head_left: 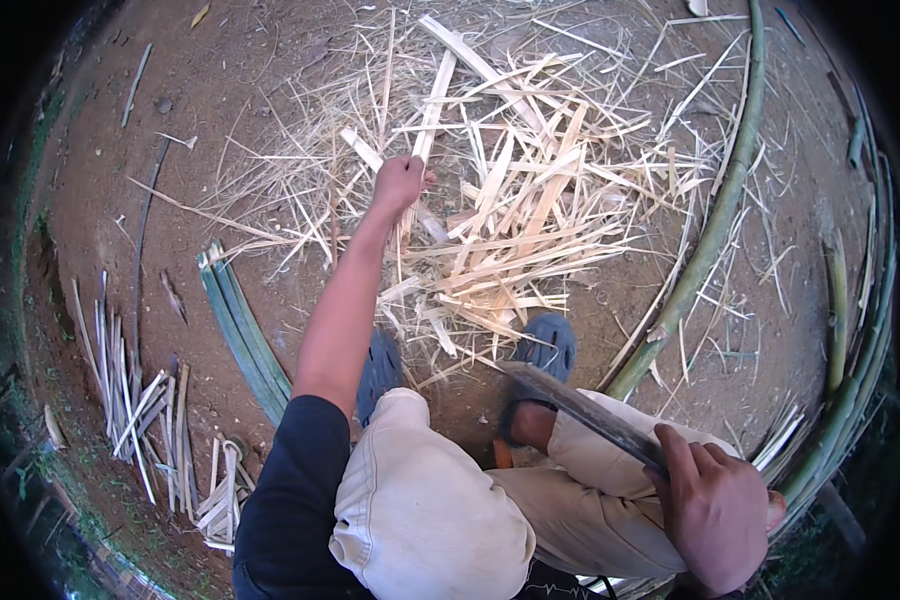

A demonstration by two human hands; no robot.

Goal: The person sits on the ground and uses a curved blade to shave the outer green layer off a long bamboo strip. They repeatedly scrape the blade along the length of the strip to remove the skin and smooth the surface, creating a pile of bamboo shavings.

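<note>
Stretched out ahead, my left hand [400, 187] is closed around a pale split-bamboo strip [436, 105] that slants up and away from the fist. Other pale bamboo strips [540, 200] lie heaped on the dirt just to the right of that hand. At the lower right, my right hand [715, 500] grips a long dark-bladed knife [585, 408] by its handle. Its blade points up and to the left, above my right leg. The handle is mostly hidden by the fingers.
A green bamboo pole [715, 235] lies along the right, with more long poles [875, 330] at the far right edge. On the left are green split bamboo pieces [240, 325] and bundled thin strips [130, 400]. My blue-grey shoes [547, 347] stand before the heap.
</note>
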